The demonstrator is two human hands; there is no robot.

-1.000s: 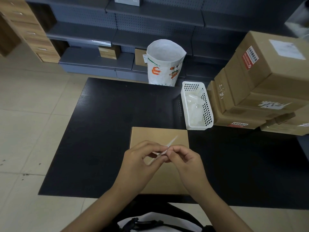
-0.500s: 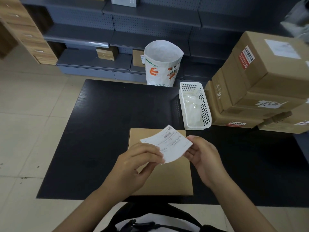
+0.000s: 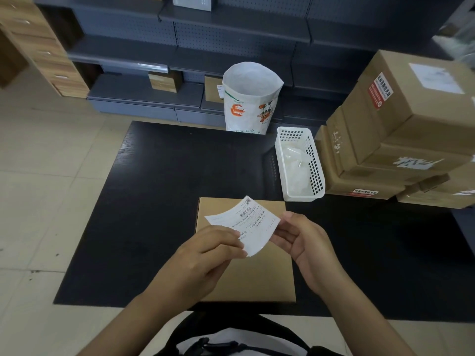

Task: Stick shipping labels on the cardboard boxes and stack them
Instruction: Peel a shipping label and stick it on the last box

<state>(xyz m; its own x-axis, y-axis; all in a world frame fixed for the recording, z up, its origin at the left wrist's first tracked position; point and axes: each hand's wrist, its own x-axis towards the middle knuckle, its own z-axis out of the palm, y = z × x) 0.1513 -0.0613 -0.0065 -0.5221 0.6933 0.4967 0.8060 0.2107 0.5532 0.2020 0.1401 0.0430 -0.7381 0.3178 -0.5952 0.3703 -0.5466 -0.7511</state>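
Note:
A flat cardboard box (image 3: 257, 276) lies on the black table (image 3: 159, 201) right in front of me. Above it I hold a white shipping label (image 3: 253, 223), printed side up and slightly curled. My left hand (image 3: 205, 255) pinches the label's lower left edge between thumb and fingers. My right hand (image 3: 305, 245) holds its right corner, thumb above and fingertips behind. A stack of larger cardboard boxes (image 3: 401, 134) with labels on them stands at the right of the table.
A white perforated plastic basket (image 3: 316, 173) with clear wrappers inside stands between my box and the stack. A white paper sack (image 3: 250, 98) stands open behind the table's far edge. Dark grey shelving (image 3: 231, 42) runs along the back, holding small boxes.
A second ago both hands were pinched close together on the label, seen edge-on. They have since drawn apart, and the label is now spread flat and face-up between them.

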